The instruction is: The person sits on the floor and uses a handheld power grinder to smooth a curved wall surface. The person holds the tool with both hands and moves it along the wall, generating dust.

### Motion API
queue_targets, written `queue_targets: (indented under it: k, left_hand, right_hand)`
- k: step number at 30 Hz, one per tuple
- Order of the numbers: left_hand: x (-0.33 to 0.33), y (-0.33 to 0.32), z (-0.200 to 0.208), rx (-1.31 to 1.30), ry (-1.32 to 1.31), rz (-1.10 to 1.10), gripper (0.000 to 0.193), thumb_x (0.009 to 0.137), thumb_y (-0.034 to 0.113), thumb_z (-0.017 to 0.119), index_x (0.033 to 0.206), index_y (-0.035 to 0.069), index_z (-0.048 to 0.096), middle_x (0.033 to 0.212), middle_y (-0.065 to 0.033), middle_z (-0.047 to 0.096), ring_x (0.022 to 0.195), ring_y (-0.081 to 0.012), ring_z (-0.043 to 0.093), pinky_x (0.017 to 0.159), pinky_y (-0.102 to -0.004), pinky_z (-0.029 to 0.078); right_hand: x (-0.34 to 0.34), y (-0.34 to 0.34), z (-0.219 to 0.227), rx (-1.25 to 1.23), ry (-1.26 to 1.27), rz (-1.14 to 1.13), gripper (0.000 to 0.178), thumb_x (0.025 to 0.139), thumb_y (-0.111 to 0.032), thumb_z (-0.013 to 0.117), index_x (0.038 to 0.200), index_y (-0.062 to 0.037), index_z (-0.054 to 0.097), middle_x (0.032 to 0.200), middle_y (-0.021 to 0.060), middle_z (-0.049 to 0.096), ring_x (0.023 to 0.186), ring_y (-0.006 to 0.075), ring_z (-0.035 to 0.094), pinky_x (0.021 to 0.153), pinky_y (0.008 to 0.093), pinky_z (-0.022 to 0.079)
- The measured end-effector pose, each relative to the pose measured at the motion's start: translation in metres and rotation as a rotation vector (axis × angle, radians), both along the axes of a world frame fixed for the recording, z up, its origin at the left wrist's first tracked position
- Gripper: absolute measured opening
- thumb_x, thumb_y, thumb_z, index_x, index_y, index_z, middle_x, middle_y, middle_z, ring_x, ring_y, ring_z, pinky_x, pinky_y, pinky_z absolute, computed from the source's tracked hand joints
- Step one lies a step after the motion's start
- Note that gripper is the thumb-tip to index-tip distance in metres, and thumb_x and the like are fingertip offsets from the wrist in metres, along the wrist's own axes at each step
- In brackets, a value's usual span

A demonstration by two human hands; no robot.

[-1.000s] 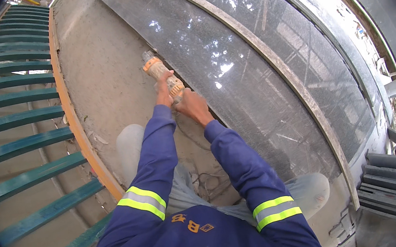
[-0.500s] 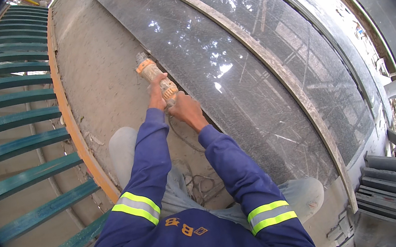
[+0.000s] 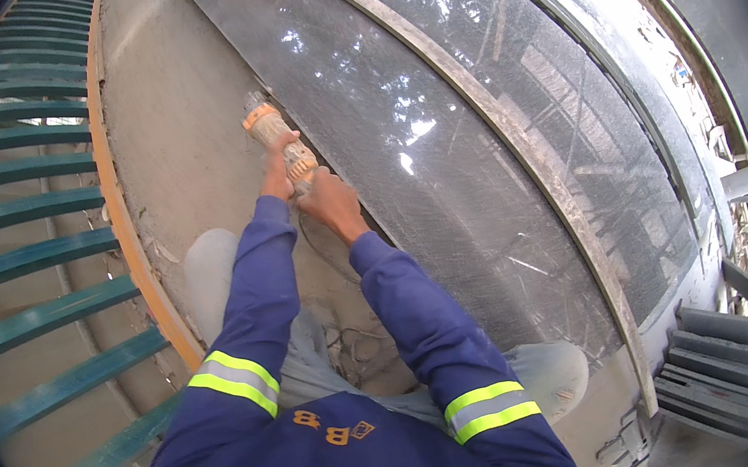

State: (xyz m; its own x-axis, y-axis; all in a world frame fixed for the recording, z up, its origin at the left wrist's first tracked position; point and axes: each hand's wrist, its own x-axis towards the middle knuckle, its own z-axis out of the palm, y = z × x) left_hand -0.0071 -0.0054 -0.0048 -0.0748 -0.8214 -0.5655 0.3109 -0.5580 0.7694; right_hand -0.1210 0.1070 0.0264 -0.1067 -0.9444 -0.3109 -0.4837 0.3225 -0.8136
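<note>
Left hand (image 3: 277, 169) and right hand (image 3: 332, 203) clamped around power tool (image 3: 267, 128) | its far end beyond both hands | dark slab (image 3: 467, 221) right

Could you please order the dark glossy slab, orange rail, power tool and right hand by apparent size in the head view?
1. Dark glossy slab
2. Orange rail
3. Power tool and right hand: too alike to rank

I am working in daylight; white glare is gleaming off the dark slab (image 3: 445, 196), straight lines bending outward.
</note>
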Motion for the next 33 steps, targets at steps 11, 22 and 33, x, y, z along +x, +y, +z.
queue_targets:
  k: [11, 22, 33]
  left_hand:
    - [-0.005, 0.009, 0.006, -0.024, -0.059, 0.037, 0.035, 0.078, 0.022, 0.076, 0.103, 0.006, 0.056, 0.080, -0.0064, 0.059, 0.063, -0.0213, 0.062, 0.057, -0.0373, 0.057]
    - [-0.005, 0.008, 0.006, -0.022, -0.008, 0.023, 0.037, 0.078, 0.024, 0.075, 0.104, 0.007, 0.055, 0.080, -0.0091, 0.059, 0.063, -0.0241, 0.064, 0.058, -0.0396, 0.058]
    - [-0.010, 0.014, 0.010, 0.006, -0.006, 0.000, 0.035, 0.077, 0.019, 0.076, 0.103, 0.006, 0.056, 0.083, -0.0074, 0.059, 0.066, -0.0244, 0.064, 0.061, -0.0411, 0.058]
  right_hand:
    - [-0.002, 0.006, 0.005, 0.033, -0.011, 0.001, 0.050, 0.074, -0.028, 0.077, 0.107, 0.0060, 0.060, 0.103, 0.0293, 0.071, 0.098, 0.0448, 0.070, 0.086, 0.0514, 0.054]
    - [-0.001, 0.003, -0.002, 0.002, -0.005, -0.019, 0.050, 0.075, -0.027, 0.076, 0.108, 0.0069, 0.061, 0.103, 0.0291, 0.071, 0.098, 0.0436, 0.070, 0.085, 0.0504, 0.055]
    - [-0.007, 0.015, 0.003, -0.009, -0.038, -0.033, 0.044, 0.075, -0.022, 0.074, 0.105, 0.0069, 0.061, 0.101, 0.0296, 0.071, 0.097, 0.0430, 0.071, 0.085, 0.0504, 0.055]
